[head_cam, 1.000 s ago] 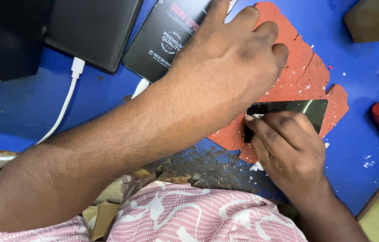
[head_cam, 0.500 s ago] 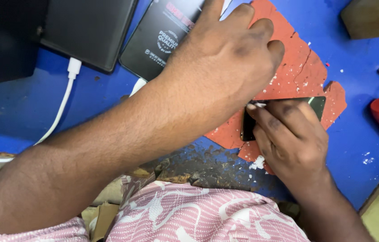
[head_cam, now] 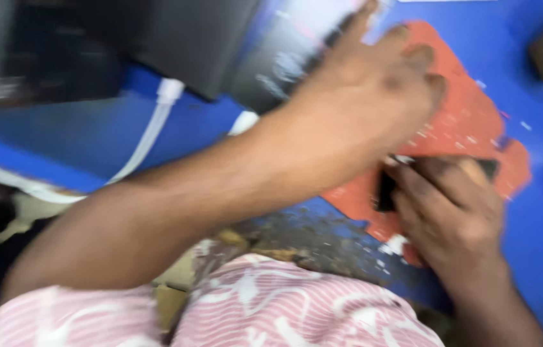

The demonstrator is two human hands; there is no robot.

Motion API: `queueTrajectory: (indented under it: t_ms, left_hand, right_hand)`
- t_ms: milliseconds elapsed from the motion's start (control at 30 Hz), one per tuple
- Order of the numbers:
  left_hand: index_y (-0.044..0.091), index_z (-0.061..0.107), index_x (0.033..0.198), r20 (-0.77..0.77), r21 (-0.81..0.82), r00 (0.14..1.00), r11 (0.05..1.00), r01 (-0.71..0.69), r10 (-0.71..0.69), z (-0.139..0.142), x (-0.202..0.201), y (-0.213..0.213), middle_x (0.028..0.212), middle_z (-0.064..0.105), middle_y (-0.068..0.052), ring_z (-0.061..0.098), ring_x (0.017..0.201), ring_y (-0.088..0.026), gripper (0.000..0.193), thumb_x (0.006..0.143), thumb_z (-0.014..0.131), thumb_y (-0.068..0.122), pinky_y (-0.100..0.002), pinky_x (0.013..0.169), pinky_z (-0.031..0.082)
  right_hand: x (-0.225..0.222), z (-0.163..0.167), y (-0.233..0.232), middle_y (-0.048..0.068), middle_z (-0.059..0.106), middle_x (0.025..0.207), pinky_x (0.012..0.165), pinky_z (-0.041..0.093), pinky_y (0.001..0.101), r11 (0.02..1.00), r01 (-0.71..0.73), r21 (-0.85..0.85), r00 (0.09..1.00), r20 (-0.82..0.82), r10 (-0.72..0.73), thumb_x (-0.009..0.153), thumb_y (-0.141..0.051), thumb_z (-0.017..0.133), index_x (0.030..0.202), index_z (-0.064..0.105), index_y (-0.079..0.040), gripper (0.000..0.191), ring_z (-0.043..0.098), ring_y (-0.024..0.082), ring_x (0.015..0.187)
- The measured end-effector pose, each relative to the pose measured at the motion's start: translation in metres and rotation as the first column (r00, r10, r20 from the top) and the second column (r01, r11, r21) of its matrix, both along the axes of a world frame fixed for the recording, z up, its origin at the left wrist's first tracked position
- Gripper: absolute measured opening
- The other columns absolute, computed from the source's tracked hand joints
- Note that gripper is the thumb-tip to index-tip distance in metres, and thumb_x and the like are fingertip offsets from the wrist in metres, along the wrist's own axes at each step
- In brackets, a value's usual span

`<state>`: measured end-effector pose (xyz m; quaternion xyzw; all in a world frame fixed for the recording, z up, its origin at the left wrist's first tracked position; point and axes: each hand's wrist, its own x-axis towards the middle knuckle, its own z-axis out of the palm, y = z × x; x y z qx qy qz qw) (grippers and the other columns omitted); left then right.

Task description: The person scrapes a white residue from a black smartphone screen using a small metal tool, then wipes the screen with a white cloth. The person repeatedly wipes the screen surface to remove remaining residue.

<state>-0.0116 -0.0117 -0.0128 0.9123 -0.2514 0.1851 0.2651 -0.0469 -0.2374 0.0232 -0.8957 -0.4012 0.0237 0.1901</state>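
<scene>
Frame is motion-blurred, so detail is limited.

The small dark flat piece (head_cam: 390, 186) lies with its long axis roughly left-right across the view, on the red mat (head_cam: 470, 122); its right end pokes out past your fingers near the mat's right edge. Which end is the front, can't tell.

Your right hand (head_cam: 454, 215) comes in from bottom right, palm down, fingers curled over the piece and pinning it to the mat; it covers most of the piece. Closed grip on it as far as the blur shows.

Your left hand (head_cam: 374, 96) reaches diagonally from lower left across the bench (head_cam: 91, 135), palm down, fingers loosely spread and pressed flat on the mat's upper part, just above the right hand. Nothing gripped in it.

The piece looks black, thin, rectangular; surface detail unreadable.

A white cable (head_cam: 149, 132) runs over the blue bench to the dark devices (head_cam: 201, 45) at top. Bench edge near you is worn and chipped.
</scene>
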Motion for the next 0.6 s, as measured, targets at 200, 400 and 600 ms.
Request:
queueTrajectory:
  t_ms: [200, 400, 600]
  left_hand:
    - [0.012, 0.071, 0.093, 0.058, 0.034, 0.99, 0.99, -0.133, 0.131, -0.029, 0.016, -0.03, 0.099, 0.069, -0.006, 0.064, 0.108, -0.026, 0.014, 0.083, 0.067, 0.021, -0.062, 0.108, 0.045]
    - [0.012, 0.07, 0.098, 0.11, 0.024, 0.985, 0.991, -0.134, 0.131, -0.049, 0.03, -0.037, 0.102, 0.07, -0.005, 0.064, 0.108, -0.026, 0.017, 0.083, 0.066, 0.019, -0.065, 0.106, 0.047]
    - [0.014, 0.072, 0.1, -0.014, -0.118, 0.999, 0.992, -0.036, 0.034, -0.028, 0.017, -0.023, 0.11, 0.069, -0.003, 0.059, 0.117, -0.025, 0.021, 0.081, 0.066, 0.019, -0.065, 0.11, 0.039]
  right_hand:
    - [0.022, -0.05, -0.059, 0.017, 0.07, 0.109, 0.077, 0.051, 0.0342, 0.996, -0.086, 0.005, 0.992, -0.098, 0.086, 0.091, 0.007, 0.071, 0.122, 0.072, 0.001, 0.032, 0.066, 0.027, 0.091]
    - [0.047, -0.08, -0.065, 0.014, 0.066, 0.109, 0.08, 0.053, 0.0263, 0.992, -0.058, 0.115, 0.976, -0.202, 0.08, 0.103, 0.007, 0.063, 0.131, 0.072, -0.004, 0.032, 0.065, 0.019, 0.09]
    - [0.032, -0.024, -0.045, 0.013, 0.07, 0.1, 0.077, 0.05, 0.0394, 0.993, -0.118, -0.019, 0.991, 0.067, 0.119, 0.084, 0.006, 0.078, 0.107, 0.075, -0.001, 0.024, 0.067, 0.03, 0.088]
